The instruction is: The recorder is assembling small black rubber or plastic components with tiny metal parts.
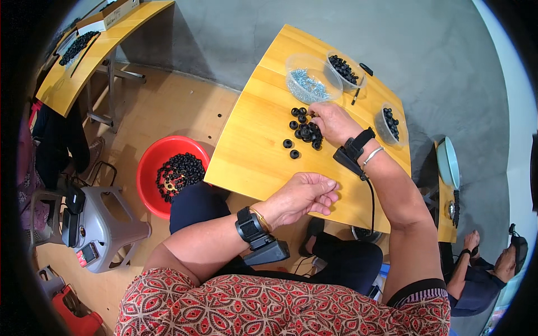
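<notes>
On the yellow wooden table lies a loose pile of small black round parts [305, 133], some with a hole showing. My right hand [335, 124] reaches down to the pile's right side, thumb and fingers closed around one black round part at its edge; most of that part is hidden by the fingers. Closer to me, above the table's near edge, my left hand [305, 196] is closed, thumb against curled fingers; anything inside them is hidden. Behind the pile stands a clear round tub [291, 84] of small shiny bluish-silver pieces.
Clear tubs of black parts stand at the table's back [363, 84] and right [383, 134], with a black pen [356, 97] nearby. On the floor at left, a red basin [147, 193] holds many black parts beside a grey stool [115, 224]. Another person [476, 280] sits at right.
</notes>
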`<state>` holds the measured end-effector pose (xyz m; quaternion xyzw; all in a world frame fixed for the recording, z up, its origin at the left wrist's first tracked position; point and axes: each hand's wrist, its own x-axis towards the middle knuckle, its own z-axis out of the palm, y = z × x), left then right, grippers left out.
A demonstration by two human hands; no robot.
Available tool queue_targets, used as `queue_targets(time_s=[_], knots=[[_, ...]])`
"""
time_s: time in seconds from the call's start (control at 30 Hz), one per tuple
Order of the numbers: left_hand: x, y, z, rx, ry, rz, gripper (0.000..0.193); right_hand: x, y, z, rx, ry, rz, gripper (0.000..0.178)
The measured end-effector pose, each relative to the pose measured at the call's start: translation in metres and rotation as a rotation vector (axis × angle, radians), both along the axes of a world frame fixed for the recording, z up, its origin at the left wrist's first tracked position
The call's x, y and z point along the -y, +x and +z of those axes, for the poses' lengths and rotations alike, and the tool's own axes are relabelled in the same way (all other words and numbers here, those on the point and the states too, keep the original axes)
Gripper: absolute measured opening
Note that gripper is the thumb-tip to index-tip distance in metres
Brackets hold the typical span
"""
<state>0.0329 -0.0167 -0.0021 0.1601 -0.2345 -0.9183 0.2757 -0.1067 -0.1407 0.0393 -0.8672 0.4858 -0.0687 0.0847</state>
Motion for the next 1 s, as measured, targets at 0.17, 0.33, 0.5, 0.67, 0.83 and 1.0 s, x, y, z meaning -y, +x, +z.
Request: queue_targets(time_s=[0.17,0.33,0.5,0.67,0.83,1.0], knots=[[0.002,0.000,-0.002,-0.009,0.006,0.008,0.019,0.004,-0.012,-0.003,-0.009,0.044,-0.118,0.014],[0.000,-0.002,-0.007,-0.048,0.003,-0.003,0.019,-0.004,-0.037,0.000,0.427,0.300,-0.340,0.014],[0.002,-0.001,-0.008,-0.047,-0.005,-0.003,0.019,-0.012,-0.032,-0.004,0.376,0.261,-0.254,0.014],[0.003,0.001,-0.003,-0.025,0.059,0.048,0.021,-0.010,-0.021,-0.008,0.280,0.145,-0.151,0.014],[0.000,0.000,-0.005,-0.041,0.139,0.090,0.025,0.002,-0.031,0.023,0.238,-0.019,-0.239,0.012],[0.002,0.000,-0.005,-0.068,0.121,0.029,0.025,0.039,-0.023,0.043,0.351,0.009,-0.139,0.022]])
